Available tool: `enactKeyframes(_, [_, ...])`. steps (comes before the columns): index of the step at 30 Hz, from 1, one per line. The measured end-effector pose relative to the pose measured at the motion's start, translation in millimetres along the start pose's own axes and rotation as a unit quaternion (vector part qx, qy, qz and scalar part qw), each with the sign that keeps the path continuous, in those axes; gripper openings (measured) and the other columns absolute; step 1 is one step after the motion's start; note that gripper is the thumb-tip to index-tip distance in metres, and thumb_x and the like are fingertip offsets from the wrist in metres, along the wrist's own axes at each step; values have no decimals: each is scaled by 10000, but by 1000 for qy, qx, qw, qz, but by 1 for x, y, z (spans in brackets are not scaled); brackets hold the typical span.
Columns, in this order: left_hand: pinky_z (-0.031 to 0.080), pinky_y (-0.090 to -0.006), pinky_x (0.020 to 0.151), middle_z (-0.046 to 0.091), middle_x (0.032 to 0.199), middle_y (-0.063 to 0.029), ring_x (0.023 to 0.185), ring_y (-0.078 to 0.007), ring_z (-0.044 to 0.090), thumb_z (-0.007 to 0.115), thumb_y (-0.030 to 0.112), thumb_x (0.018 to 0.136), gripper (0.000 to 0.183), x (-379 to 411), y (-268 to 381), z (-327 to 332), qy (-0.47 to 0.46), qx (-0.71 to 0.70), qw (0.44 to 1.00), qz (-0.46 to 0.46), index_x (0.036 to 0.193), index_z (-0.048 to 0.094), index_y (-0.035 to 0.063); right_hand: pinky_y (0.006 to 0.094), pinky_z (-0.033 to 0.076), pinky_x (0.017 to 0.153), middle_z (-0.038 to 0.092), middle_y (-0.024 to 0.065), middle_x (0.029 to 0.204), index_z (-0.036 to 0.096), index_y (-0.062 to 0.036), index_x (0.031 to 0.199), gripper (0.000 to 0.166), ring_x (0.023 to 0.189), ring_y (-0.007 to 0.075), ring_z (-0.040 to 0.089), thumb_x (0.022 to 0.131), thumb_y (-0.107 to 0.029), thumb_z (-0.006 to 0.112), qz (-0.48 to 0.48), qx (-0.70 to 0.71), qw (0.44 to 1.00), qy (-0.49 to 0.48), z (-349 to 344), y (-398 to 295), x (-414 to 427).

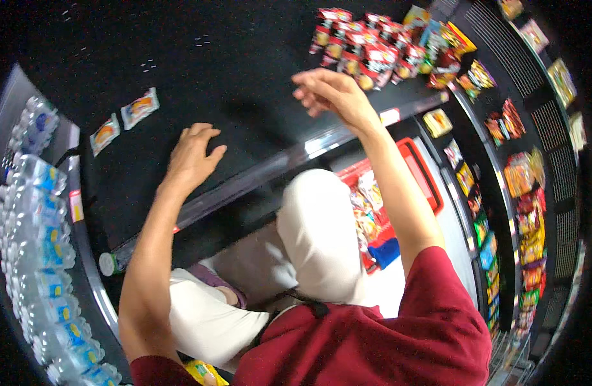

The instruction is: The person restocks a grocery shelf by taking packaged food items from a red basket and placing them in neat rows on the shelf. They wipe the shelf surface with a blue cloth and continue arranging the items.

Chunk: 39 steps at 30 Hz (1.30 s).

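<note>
My left hand (pixel 194 157) hovers above a black shelf (pixel 257 144), fingers spread and nothing in them. Beyond it, to the left, two flat snack packets (pixel 140 108) lie on the shelf, one beside the other. My right hand (pixel 332 96) is over the same shelf, with loosely bent fingers and no visible object between them. Right behind that hand stands a cluster of red snack bags (pixel 368 48), blurred and packed close together. Whether the right hand touches any of the bags is hard to tell; it seems apart from them.
A red plastic basket (pixel 436 195) holding packets is on the floor by my knee (pixel 320 231). Bottled water packs (pixel 54 231) line the left side. Shelves of colourful snack bags (pixel 532 241) curve along the right. The shelf's front edge (pixel 257 181) runs before me. A yellow packet (pixel 206 372) is near my left elbow.
</note>
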<state>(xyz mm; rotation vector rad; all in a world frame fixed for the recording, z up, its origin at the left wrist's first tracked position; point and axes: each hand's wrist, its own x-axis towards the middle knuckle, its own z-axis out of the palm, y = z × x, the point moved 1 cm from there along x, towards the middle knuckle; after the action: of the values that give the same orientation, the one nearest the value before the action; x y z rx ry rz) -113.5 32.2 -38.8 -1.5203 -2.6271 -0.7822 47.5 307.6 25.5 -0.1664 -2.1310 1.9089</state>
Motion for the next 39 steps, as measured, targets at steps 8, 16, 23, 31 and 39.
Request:
enactKeyframes(8, [441,-388,1064,548,1350,-110,1256,-272,509,658,205,912,389,2,38,9,-111,96,988,-47,1263,619,42,232,521,647,696,34,944,646,-37,1190,278,788,113,643,989,-220,586,245,-49,931,266,-166,179,-241])
enactKeyframes(16, [411,-428,1089,517,1395,-154,1293,-306,482,674,213,896,456,8,50,1,-156,97,980,-72,1301,588,21,344,556,795,712,145,1035,633,-3,1208,447,930,238,694,849,-264,691,384,-271,816,336,-187,338,-353])
enactKeyframes(23, [391,-452,1089,525,1390,-158,1287,-334,482,737,319,821,566,10,53,4,-155,80,982,-68,1281,596,23,449,486,977,623,271,1237,487,12,1360,801,1149,393,614,730,-392,773,406,-337,759,383,-196,379,-360])
enactKeyframes(31, [387,-464,1098,517,1407,-157,1309,-339,470,761,360,792,627,11,60,5,-153,69,981,-95,1298,592,31,371,537,872,707,191,1063,647,39,1142,525,990,294,689,705,-207,801,360,-234,749,504,-212,412,-354])
enactKeyframes(39, [411,-449,1080,516,1396,-149,1297,-317,476,760,351,785,614,11,58,1,-154,67,982,-90,1285,596,34,276,506,637,646,53,737,685,1,875,192,684,120,622,726,-95,759,428,-71,782,447,-202,373,-336])
